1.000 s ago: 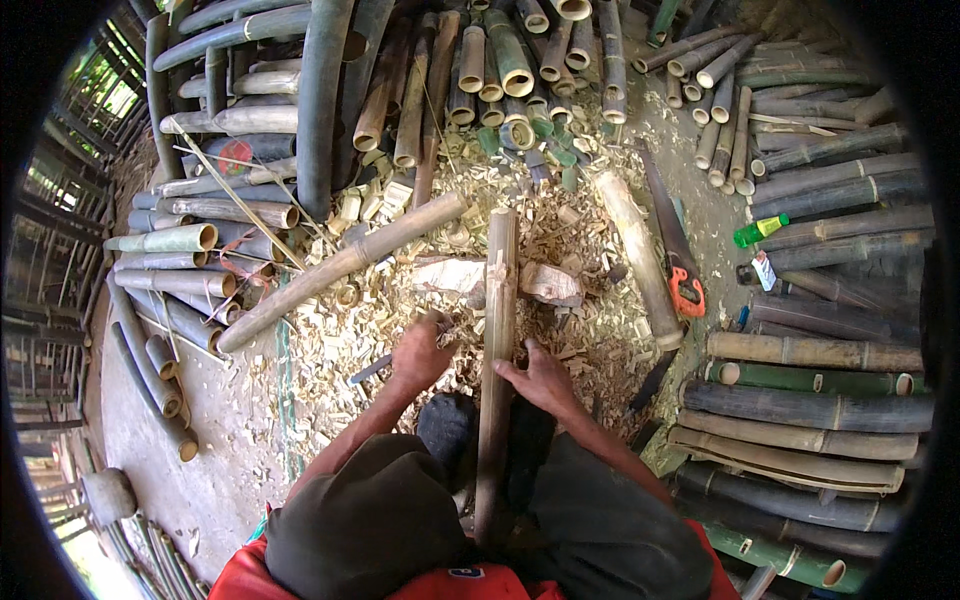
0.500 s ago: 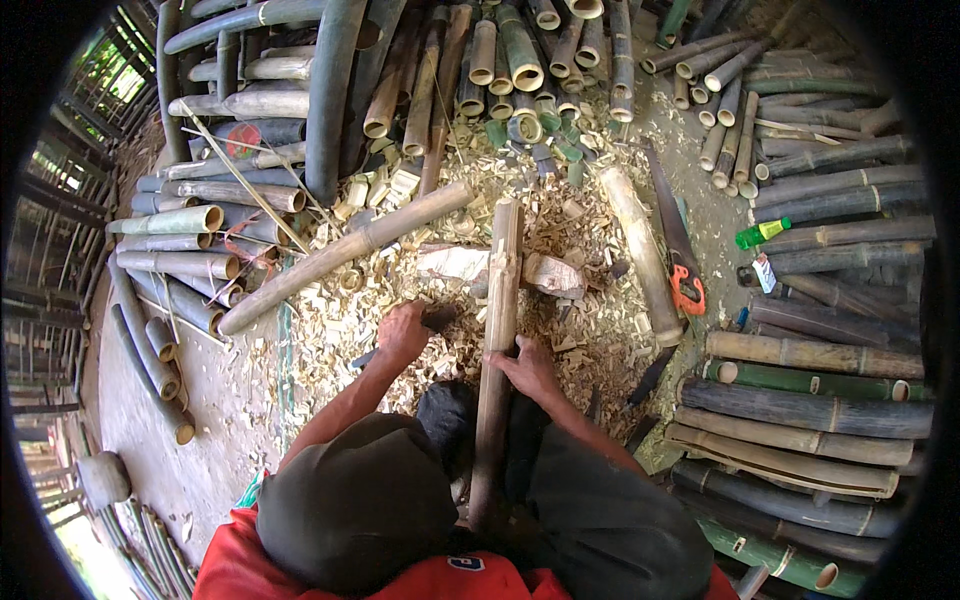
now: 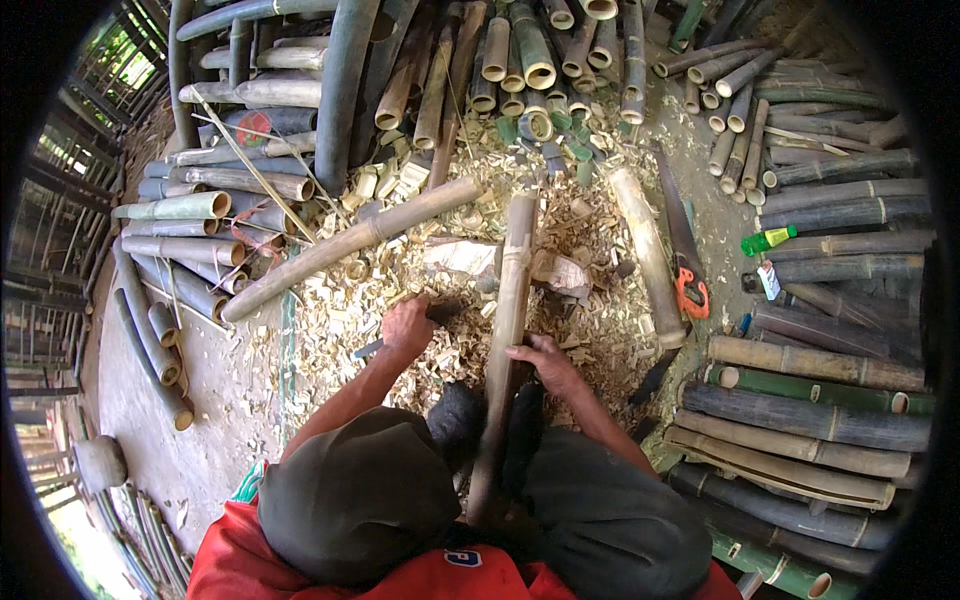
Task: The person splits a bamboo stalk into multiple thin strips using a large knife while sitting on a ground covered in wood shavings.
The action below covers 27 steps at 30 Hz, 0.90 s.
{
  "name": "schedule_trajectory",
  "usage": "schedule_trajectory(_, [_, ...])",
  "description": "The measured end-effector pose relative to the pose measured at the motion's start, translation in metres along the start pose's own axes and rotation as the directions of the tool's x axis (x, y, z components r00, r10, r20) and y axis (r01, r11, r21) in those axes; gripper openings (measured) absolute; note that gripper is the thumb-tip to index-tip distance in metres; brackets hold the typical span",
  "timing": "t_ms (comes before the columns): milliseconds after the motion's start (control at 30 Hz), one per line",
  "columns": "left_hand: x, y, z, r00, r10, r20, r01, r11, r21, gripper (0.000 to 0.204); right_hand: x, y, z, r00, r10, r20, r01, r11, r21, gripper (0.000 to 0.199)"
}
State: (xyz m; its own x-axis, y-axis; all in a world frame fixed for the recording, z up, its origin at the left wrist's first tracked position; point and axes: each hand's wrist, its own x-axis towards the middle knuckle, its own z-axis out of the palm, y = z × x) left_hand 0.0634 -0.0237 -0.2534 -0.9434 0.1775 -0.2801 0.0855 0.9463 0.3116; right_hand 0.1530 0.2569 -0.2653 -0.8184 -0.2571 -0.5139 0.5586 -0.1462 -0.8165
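Our left hand [image 3: 407, 326] has drawn its dark-handled blade [image 3: 368, 348] back off the long tan bamboo pole [image 3: 510, 300], fist closed round the handle. Our right hand [image 3: 545, 362] still clamps the pole, so we judge another trimming stroke is being readied.

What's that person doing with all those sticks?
A person sits on the ground among piles of bamboo poles. The right hand grips a long bamboo pole that runs out between the knees. The left hand holds a dark-handled blade beside it. Pale shavings cover the ground in front, and a saw with an orange handle lies off to the right.
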Motion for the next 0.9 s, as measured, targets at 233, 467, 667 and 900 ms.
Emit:
schedule_trajectory(233, [-0.001,-0.004,0.005,1.000,-0.010,0.002,0.010,0.998,-0.070,0.033,0.005,-0.001,-0.023,0.978,0.168,0.122,-0.189,0.965,0.181,0.041])
schedule_trajectory(467, [-0.001,-0.006,0.012,0.999,-0.007,-0.036,0.005,0.998,-0.058,0.040,0.003,-0.012,0.034,0.913,-0.115,-0.392,-0.176,0.757,-0.630,0.074])
schedule_trajectory(667, [-0.005,0.001,0.004,0.999,-0.013,-0.039,0.008,0.992,-0.126,0.040,0.007,-0.021,0.063,0.851,-0.111,-0.513,-0.347,0.615,-0.708,0.100])
schedule_trajectory(900, [-0.005,-0.003,0.000,0.999,-0.035,0.002,0.035,0.992,-0.121,0.038,0.004,-0.028,0.065,0.864,-0.095,-0.494,-0.322,0.651,-0.688,0.100])
